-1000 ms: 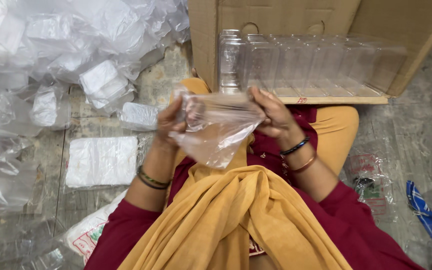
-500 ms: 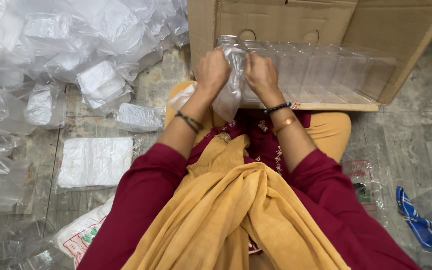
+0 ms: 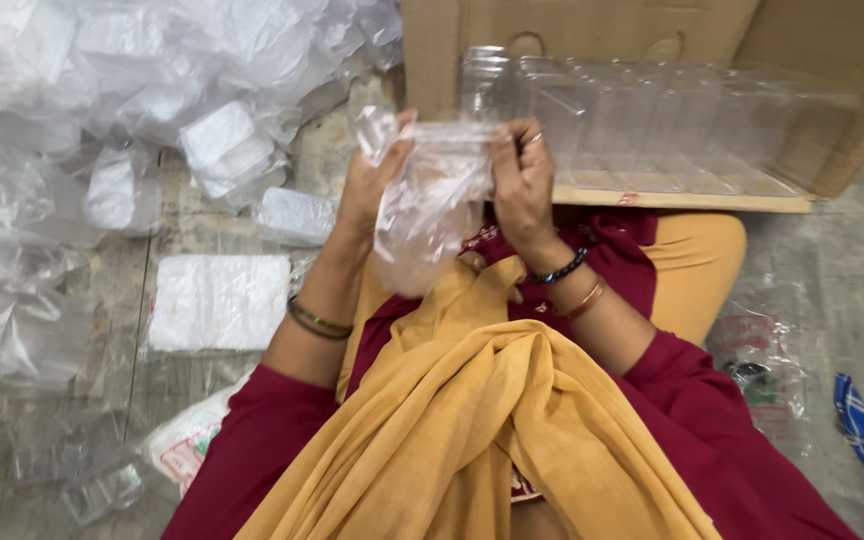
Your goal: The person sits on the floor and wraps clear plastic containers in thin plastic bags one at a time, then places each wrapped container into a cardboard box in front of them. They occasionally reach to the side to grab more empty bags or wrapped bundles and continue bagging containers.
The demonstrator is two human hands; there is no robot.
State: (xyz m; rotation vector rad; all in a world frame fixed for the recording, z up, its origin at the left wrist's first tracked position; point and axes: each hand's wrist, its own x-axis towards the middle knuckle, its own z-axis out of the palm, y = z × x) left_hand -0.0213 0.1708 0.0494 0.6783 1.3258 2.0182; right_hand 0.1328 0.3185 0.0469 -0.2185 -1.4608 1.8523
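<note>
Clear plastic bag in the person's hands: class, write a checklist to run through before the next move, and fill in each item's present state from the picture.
1. Both hands grip the clear plastic bag: ok; left hand and right hand each pinch a side near its top.
2. Bag hangs free of the lap: ok, it droops just above the yellow scarf.
3. Bag mouth open: cannot tell; the film is crumpled.
4. Something inside the bag: cannot tell.
5. Cardboard box lies open towards the person: ok, with clear containers lined up inside.
6. More bags at hand: ok, a white stack lies on the floor to the left.
</note>
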